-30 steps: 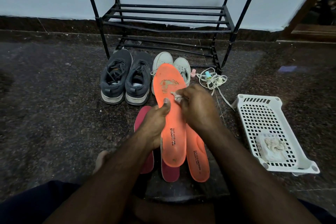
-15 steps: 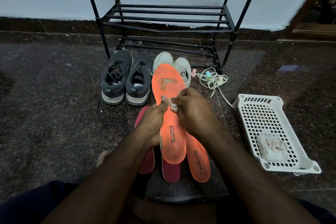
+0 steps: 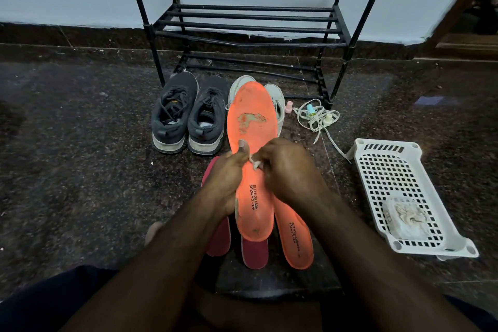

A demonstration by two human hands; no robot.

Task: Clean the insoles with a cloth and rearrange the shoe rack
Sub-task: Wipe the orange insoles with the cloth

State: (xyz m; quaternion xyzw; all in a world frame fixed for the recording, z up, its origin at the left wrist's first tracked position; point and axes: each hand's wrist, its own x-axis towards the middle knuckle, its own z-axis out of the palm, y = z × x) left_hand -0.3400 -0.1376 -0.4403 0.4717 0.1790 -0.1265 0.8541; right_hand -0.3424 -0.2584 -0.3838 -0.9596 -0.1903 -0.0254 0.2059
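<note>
L hand (image 3: 225, 179) fingers curled gripping orange insole (image 3: 252, 127); R hand (image 3: 285, 170) pinches cloth (image 3: 254, 164).

Bare forearms and hands (image 3: 258, 170), no sleeves visible; dark navy trousers (image 3: 48, 302) on the legs.

1. The orange insole (image 3: 252, 127) I hold up, toe away from me. A worn patch shows on its forefoot, and black print runs near its heel.
2. The cloth (image 3: 255, 164) is a small white wad, pinched against the insole's middle.
3. A second orange insole (image 3: 296, 240) lies flat on the floor just right of the first.
4. Two dark pink insoles (image 3: 254, 253) lie on the floor under and left of the raised one.
5. The black shoe rack (image 3: 250, 27) stands against the wall, its barred shelves bare.
</note>
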